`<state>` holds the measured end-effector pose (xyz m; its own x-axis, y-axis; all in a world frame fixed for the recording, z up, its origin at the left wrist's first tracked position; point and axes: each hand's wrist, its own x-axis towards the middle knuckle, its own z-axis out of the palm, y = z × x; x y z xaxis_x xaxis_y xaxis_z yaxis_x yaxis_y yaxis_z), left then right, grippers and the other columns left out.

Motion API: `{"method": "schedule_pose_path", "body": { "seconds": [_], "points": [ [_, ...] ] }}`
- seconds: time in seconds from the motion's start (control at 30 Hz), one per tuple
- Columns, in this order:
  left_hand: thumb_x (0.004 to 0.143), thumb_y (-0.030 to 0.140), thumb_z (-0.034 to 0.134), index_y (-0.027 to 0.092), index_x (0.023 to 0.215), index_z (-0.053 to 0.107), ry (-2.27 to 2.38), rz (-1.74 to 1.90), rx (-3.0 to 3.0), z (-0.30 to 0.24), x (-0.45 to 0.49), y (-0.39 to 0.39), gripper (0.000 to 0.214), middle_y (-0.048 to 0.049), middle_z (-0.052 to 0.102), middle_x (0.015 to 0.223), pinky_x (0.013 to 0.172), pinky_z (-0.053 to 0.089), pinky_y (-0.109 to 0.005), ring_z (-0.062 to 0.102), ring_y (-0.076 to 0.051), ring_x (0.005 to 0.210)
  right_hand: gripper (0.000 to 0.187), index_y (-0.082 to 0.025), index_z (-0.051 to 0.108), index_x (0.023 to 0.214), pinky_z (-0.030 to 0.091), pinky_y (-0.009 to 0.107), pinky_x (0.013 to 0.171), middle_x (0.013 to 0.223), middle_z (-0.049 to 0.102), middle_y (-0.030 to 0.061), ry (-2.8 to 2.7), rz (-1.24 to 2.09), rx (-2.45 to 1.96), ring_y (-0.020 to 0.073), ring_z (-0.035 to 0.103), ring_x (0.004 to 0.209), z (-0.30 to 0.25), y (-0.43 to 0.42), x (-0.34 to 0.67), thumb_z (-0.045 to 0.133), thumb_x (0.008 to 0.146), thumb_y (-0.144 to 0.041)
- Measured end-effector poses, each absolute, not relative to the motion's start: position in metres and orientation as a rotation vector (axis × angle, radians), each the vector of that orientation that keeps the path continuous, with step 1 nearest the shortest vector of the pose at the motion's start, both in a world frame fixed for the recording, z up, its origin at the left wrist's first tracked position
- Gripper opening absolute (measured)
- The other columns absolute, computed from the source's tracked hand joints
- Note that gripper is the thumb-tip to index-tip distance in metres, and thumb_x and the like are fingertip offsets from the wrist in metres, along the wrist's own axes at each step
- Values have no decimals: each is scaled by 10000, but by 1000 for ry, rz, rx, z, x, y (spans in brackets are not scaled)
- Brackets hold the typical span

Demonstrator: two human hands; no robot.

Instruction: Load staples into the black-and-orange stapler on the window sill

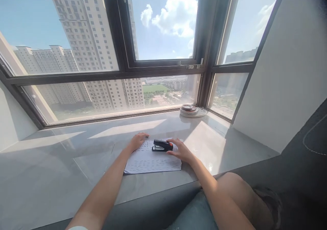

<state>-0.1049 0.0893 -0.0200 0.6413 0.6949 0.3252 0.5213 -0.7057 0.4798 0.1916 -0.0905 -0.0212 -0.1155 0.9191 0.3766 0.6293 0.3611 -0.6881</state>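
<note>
A stack of printed paper sheets (155,165) lies on the pale, glossy sill in front of me. Over its upper part is a black stapler (158,146) with a red-orange mark near its right end. My right hand (182,151) grips that end, fingers on the far side and thumb on the near side. At the sheets' upper left corner is my left hand (138,142), its fingers bent around a small dark object (146,136) too small to name. The left palm and thumb are mostly hidden.
A stack of round plates or coasters (189,110) stands in the sill's back corner, beside a flat speckled oval piece (201,112). Dark-framed windows (122,74) close off the back and right. A white wall (276,70) rises at right; my bent knee (235,185) is below the sill's edge.
</note>
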Motion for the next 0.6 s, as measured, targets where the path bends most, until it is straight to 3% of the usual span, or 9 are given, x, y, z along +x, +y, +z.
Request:
{"method": "schedule_pose_path", "body": {
  "seconds": [0.1, 0.27, 0.47, 0.6],
  "points": [
    [928, 265, 507, 278, 1109, 772, 1081, 702, 2585, -17, -109, 91, 322, -49, 759, 1177, 1048, 473, -441, 643, -282, 1168, 570, -288, 613, 1385, 273, 534, 1226, 1260, 724, 64, -1899, 457, -1447, 299, 649, 1170, -25, -91, 189, 742, 830, -304],
    [908, 240, 549, 254, 994, 791, 1384, 718, 2559, -13, -127, 98, 257, -62, 763, 1096, 984, 493, -420, 689, -258, 986, 436, -302, 659, 1299, 197, 560, 1242, 1064, 768, 41, -1920, 355, -1578, 293, 696, 1021, -27, -89, 191, 707, 866, -280],
    [900, 285, 555, 240, 1008, 797, 1474, 686, 2452, -11, -149, 101, 270, -81, 764, 1061, 854, 525, -344, 695, -248, 940, 321, -283, 707, 1148, 344, 504, 1130, 863, 749, 1, -1905, 327, -1610, 239, 652, 820, -20, -89, 202, 722, 828, -311],
    [869, 306, 581, 248, 976, 798, 1443, 643, 2479, -10, -148, 99, 249, -56, 768, 1002, 853, 521, -338, 694, -226, 874, 267, -243, 742, 1030, 440, 425, 969, 806, 730, 26, -1818, 363, -1630, 246, 635, 817, -12, -94, 219, 757, 767, -288]
  ]
}}
